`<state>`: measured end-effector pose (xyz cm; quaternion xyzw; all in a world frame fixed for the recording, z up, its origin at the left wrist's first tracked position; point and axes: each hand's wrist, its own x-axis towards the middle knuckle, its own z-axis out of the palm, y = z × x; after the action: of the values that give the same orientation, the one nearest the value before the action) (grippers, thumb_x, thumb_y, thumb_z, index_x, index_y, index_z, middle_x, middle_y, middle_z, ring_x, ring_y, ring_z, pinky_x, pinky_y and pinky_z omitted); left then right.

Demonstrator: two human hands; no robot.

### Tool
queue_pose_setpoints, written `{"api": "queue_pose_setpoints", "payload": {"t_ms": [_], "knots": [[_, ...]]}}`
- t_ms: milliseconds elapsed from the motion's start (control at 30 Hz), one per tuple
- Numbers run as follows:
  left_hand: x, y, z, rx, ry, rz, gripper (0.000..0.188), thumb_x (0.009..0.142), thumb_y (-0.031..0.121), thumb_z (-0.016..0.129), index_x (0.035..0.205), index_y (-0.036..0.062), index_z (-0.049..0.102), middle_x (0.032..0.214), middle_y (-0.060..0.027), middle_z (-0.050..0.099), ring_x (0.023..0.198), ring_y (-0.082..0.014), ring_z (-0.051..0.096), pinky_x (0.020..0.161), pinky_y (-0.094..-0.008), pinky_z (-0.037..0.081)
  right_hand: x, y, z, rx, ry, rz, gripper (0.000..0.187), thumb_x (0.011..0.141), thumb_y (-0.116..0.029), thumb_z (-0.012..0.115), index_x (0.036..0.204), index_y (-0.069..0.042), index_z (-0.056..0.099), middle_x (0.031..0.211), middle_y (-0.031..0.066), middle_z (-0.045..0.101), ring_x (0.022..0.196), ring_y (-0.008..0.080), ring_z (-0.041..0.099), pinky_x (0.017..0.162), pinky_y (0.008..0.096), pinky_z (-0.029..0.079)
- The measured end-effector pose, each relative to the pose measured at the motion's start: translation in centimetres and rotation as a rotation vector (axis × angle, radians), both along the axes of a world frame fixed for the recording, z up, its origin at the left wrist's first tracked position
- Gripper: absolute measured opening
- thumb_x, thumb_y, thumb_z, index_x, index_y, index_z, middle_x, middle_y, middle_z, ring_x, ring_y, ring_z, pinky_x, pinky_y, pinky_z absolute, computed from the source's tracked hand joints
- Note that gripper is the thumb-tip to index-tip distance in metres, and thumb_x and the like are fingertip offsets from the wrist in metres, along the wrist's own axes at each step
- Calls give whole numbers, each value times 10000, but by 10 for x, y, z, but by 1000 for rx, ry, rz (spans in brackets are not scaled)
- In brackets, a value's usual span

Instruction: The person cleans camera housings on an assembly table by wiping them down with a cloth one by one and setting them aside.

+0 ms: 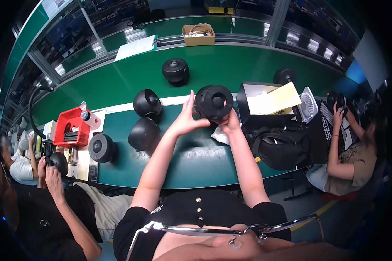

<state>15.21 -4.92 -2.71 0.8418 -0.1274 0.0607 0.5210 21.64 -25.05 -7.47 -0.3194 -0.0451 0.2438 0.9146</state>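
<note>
My right hand [231, 122] grips a black, round, speaker-like device [213, 102] from its lower right side, holding it above the green table. A round recessed face on the device is turned up toward me. Beside its left side, my left hand [188, 118] is open, fingers stretched and thumb apart; whether the thumb touches the device I cannot tell. Under my right hand a crumpled white cloth or bag [221, 135] shows in part. Left of my hands are similar black devices: one tilted [147, 103], one nearer [144, 134], and another [102, 148] farther left.
Another black device [175, 71] stands farther back on the green table [231, 61]. At right are a black box [248, 122] with yellow paper [274, 100], a white fan-like grille [308, 104] and a black bag [283, 145]. A red bin [76, 141] sits left. Co-workers handle devices on both sides.
</note>
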Motion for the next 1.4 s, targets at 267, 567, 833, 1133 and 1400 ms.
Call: {"api": "queue_pose_setpoints", "payload": {"t_ms": [267,567,833,1133,1400], "knots": [[3,-7,-16,-290,-366,117,913,621,62,865,1427,112,439,1536,-121,263,1376,-274,372,1010,-397,495,-5,-8,19,-431,-289,-137,508,922,-388,628,1334,-114,511,1229,76,598,1132,235,602,850,395,559],[7,4,-36,-358,-352,439,797,653,28,827,1372,26,482,1460,-100,390,1324,-214,429,972,-359,509,-69,-69,36,-1751,-1171,0,401,639,-113,794,1033,-102,717,1067,103,590,1021,312,562,872,403,483],[8,2,-40,-222,-390,418,742,647,37,824,1328,-4,531,1501,-168,364,1334,-264,436,968,-388,516,-40,9,84,-1175,-1095,-878,359,789,51,564,1139,13,634,1011,199,678,956,340,663,854,378,517],[11,6,-42,-310,-507,481,735,600,104,824,1281,8,564,1473,-269,371,1347,-357,421,1080,-405,389,-14,76,93,-1530,-1468,-454,491,938,-314,479,1373,-89,505,1465,224,387,1376,385,336,1119,579,210],[22,19,-34,-897,-241,442,409,851,149,733,1188,-9,562,1083,-54,627,995,-121,575,907,-275,446,32,27,63,-1101,-867,-598,371,1007,-223,467,1238,42,585,1108,210,672,973,200,668,872,323,494]]}}
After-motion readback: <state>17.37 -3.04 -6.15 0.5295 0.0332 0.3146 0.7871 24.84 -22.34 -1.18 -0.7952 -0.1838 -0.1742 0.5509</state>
